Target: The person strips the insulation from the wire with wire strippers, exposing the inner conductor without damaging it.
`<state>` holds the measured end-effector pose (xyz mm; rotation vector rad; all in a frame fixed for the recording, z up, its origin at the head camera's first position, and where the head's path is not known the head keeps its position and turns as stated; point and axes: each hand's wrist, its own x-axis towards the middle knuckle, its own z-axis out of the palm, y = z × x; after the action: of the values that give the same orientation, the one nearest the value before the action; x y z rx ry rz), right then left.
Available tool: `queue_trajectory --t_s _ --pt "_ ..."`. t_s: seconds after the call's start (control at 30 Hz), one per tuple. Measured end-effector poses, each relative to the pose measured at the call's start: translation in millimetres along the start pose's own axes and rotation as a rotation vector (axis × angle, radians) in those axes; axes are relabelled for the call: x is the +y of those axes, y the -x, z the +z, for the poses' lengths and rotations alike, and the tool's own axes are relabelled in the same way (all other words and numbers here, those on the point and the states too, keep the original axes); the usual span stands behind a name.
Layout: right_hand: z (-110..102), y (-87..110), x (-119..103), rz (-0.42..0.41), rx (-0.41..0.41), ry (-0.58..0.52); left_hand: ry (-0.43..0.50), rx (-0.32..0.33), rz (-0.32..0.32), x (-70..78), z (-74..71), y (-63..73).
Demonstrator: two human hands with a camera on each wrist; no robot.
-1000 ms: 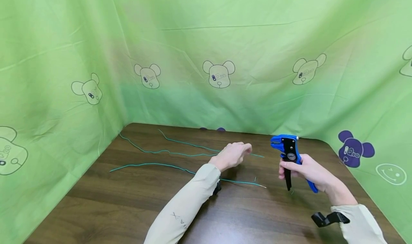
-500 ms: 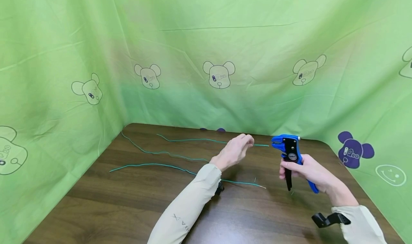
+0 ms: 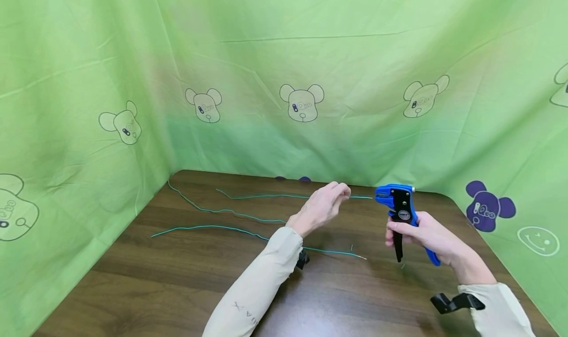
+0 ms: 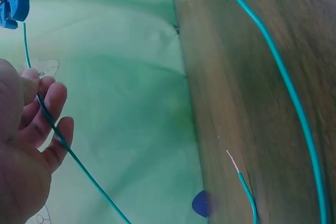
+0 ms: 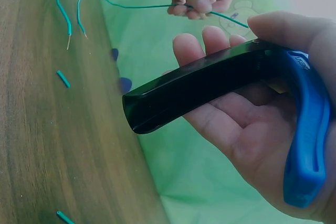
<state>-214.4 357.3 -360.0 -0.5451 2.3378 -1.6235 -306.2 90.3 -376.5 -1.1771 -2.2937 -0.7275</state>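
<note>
My left hand (image 3: 320, 206) pinches a thin teal wire (image 4: 86, 171) between thumb and fingers. The wire trails off to the left, and its short free end points right, with the tip at the mouth of a wire stripper (image 3: 401, 204). This tool has a blue head, one black handle and one blue handle. My right hand (image 3: 432, 236) holds it upright above the table, the thumb across the handles' upper part. In the right wrist view, the black handle (image 5: 199, 85) and blue handle (image 5: 307, 129) stand spread apart within the palm.
Two more teal wires lie on the brown wooden table (image 3: 133, 287): a middle wire (image 3: 222, 210) and a front wire (image 3: 213, 226), both with bared right ends. Short insulation offcuts (image 5: 63, 78) lie nearby. A green printed cloth (image 3: 301, 149) hangs behind and at both sides.
My left hand has risen slightly, away from the middle wire, bringing the pinched wire's tip up and right to the stripper's mouth. The right hand and stripper have hardly moved.
</note>
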Motion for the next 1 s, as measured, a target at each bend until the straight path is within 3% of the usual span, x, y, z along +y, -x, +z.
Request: queue_trajectory --t_s 0.27,0.7,1.0 --pt "1.1 0.0 -0.5 -0.004 -0.01 -0.015 0.034 0.027 -0.015 4.7 -5.7 8.6" --pt "4.1 -1.3 -0.9 0.026 -0.029 -0.042 0.065 0.124 0.024 11.9 -17.6 17.8" --pt "8.1 -1.7 -7.8 0.013 -0.055 -0.051 0.096 0.146 0.046 14.3 -23.1 20.5"
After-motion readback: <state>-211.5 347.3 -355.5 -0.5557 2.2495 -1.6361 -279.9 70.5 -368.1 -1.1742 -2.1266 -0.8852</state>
